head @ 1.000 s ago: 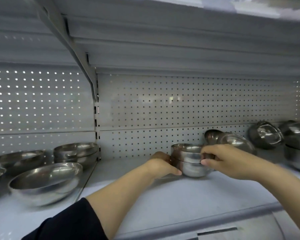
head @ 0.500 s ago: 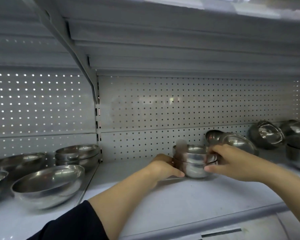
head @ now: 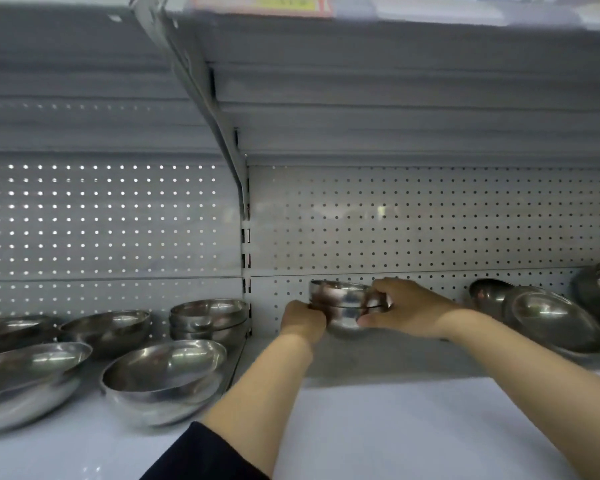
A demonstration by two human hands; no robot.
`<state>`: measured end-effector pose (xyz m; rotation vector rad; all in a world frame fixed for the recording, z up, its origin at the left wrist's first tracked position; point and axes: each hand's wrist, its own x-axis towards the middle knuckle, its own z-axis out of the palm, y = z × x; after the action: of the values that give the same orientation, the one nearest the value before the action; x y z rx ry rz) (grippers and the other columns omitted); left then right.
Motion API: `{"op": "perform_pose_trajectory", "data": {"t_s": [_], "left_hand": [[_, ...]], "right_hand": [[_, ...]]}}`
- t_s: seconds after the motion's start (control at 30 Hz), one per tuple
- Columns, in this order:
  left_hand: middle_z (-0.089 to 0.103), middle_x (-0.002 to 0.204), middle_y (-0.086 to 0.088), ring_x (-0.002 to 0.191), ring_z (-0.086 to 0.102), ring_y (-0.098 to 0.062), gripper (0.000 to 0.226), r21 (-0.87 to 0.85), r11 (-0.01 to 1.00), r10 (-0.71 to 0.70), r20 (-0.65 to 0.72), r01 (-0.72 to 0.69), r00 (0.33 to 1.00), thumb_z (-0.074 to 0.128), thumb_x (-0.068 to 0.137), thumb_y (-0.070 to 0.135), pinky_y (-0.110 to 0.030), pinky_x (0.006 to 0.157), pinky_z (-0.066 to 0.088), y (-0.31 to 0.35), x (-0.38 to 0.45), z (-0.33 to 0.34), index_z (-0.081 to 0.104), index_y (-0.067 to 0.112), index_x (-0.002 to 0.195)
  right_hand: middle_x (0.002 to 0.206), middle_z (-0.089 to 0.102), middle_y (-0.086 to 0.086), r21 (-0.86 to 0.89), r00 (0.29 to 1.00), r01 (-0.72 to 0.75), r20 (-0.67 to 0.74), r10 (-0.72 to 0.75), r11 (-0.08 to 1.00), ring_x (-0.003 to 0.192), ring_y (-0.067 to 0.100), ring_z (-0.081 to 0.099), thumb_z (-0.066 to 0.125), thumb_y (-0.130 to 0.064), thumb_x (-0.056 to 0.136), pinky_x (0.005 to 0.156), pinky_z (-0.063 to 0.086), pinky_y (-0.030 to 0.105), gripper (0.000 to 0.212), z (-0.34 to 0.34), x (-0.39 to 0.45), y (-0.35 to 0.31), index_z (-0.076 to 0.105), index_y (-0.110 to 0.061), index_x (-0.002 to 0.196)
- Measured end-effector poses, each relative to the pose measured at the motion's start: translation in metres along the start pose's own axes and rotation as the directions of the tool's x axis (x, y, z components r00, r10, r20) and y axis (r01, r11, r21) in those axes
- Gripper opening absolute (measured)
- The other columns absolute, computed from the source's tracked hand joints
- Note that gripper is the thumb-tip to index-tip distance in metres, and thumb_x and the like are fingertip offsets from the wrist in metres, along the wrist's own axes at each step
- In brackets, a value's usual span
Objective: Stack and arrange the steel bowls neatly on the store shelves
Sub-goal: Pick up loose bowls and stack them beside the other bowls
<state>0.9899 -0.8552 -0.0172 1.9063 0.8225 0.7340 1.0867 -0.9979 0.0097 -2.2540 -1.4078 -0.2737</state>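
A small stack of two steel bowls [head: 343,306] is near the back of the grey shelf [head: 413,427], close to the perforated back panel. My left hand [head: 303,322] grips the stack's left side, fingers curled round it. My right hand [head: 406,308] grips its right side, with the thumb under the lower bowl and fingers over the rim. The stack looks blurred and seems slightly off the shelf surface.
On the left shelf section sit several larger steel bowls [head: 163,375] and a nested stack [head: 208,317]. Tilted bowls [head: 551,320] lean against the back panel at right. A shelf bracket [head: 201,84] slants overhead, under the upper shelf.
Both hands have carried the bowl stack farther back and a bit left toward the back panel. The view has shifted right and tilted up, showing more of the upper shelf.
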Motion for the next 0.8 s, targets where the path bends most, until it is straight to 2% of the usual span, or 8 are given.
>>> {"op": "perform_pose_trajectory", "data": {"t_s": [0.1, 0.17, 0.23, 0.3, 0.43, 0.63, 0.73, 0.8], "left_hand": [[0.061, 0.114, -0.021, 0.111, 0.058, -0.032, 0.031, -0.109, 0.992, -0.069, -0.069, 0.062, 0.995, 0.043, 0.089, 0.0, -0.034, 0.088, 0.046, -0.016, 0.018, -0.009, 0.054, -0.006, 0.117], [0.06, 0.101, -0.014, 0.104, 0.057, -0.027, 0.024, -0.182, 0.981, -0.081, -0.105, 0.061, 0.991, 0.044, 0.089, -0.001, -0.029, 0.083, 0.042, -0.024, 0.021, -0.01, 0.054, -0.002, 0.111], [0.059, 0.105, -0.015, 0.101, 0.054, -0.025, 0.025, -0.231, 0.971, -0.085, -0.114, 0.056, 0.99, 0.045, 0.089, -0.001, -0.024, 0.082, 0.036, -0.028, 0.022, -0.01, 0.053, -0.001, 0.114], [0.058, 0.117, -0.017, 0.111, 0.053, -0.028, 0.029, -0.186, 0.98, -0.098, -0.131, 0.073, 0.986, 0.045, 0.09, 0.001, -0.024, 0.086, 0.037, -0.032, 0.022, -0.01, 0.051, -0.002, 0.118], [0.056, 0.124, -0.018, 0.117, 0.053, -0.029, 0.031, -0.075, 0.989, -0.138, -0.14, 0.129, 0.98, 0.04, 0.092, 0.003, -0.028, 0.095, 0.042, -0.034, 0.021, -0.011, 0.05, -0.003, 0.121], [0.056, 0.124, -0.019, 0.117, 0.052, -0.029, 0.031, -0.057, 0.988, -0.149, -0.124, 0.142, 0.981, 0.041, 0.092, 0.0, -0.026, 0.087, 0.041, -0.032, 0.017, -0.011, 0.048, -0.003, 0.122], [0.057, 0.122, -0.019, 0.114, 0.053, -0.03, 0.029, -0.075, 0.988, -0.144, -0.138, 0.134, 0.98, 0.041, 0.092, -0.001, -0.028, 0.089, 0.041, -0.031, 0.013, -0.01, 0.05, -0.003, 0.119], [0.058, 0.12, -0.02, 0.113, 0.054, -0.031, 0.028, -0.074, 0.989, -0.134, -0.139, 0.125, 0.981, 0.041, 0.092, -0.001, -0.028, 0.088, 0.041, -0.031, 0.011, -0.01, 0.051, -0.004, 0.118]], "right_hand": [[0.085, 0.056, -0.005, -0.002, 0.995, 0.093, 0.041, -0.093, 0.996, 0.074, 0.011, 0.053, 0.067, -0.053, 0.075, 0.061, 0.037, 0.026, 0.039, 0.019, 0.028, -0.014, 0.056, -0.019, 0.088], [0.084, 0.056, -0.007, 0.029, 0.991, 0.117, 0.059, -0.119, 0.993, 0.071, 0.008, 0.052, 0.068, -0.053, 0.075, 0.059, 0.036, 0.022, 0.034, 0.032, 0.037, -0.017, 0.056, -0.023, 0.086], [0.083, 0.055, -0.013, 0.069, 0.99, 0.13, 0.053, -0.134, 0.989, 0.07, 0.003, 0.053, 0.068, -0.051, 0.075, 0.059, 0.036, 0.018, 0.024, 0.042, 0.04, -0.014, 0.054, -0.033, 0.081], [0.083, 0.057, -0.014, 0.099, 0.989, 0.131, 0.048, -0.136, 0.986, 0.071, 0.0, 0.054, 0.069, -0.05, 0.075, 0.06, 0.036, 0.016, 0.021, 0.051, 0.04, -0.009, 0.053, -0.036, 0.079], [0.084, 0.055, -0.017, 0.084, 0.986, 0.152, 0.056, -0.157, 0.985, 0.073, -0.006, 0.054, 0.067, -0.046, 0.08, 0.058, 0.037, 0.009, 0.017, 0.058, 0.038, -0.001, 0.051, -0.044, 0.08], [0.089, 0.044, -0.021, 0.014, 0.982, 0.189, 0.025, -0.189, 0.982, 0.08, -0.003, 0.048, 0.059, -0.049, 0.085, 0.063, 0.031, 0.013, 0.018, 0.064, 0.038, -0.001, 0.041, -0.052, 0.083], [0.089, 0.048, -0.015, 0.0, 0.982, 0.19, -0.001, -0.19, 0.982, 0.077, 0.0, 0.049, 0.049, -0.048, 0.092, 0.063, 0.034, 0.018, 0.008, 0.06, 0.038, -0.003, 0.05, -0.047, 0.084], [0.092, 0.052, -0.007, -0.035, 0.983, 0.181, 0.005, -0.181, 0.983, 0.08, 0.009, 0.052, 0.046, -0.046, 0.094, 0.066, 0.038, 0.022, 0.021, 0.058, 0.039, -0.002, 0.057, -0.029, 0.095]]}}
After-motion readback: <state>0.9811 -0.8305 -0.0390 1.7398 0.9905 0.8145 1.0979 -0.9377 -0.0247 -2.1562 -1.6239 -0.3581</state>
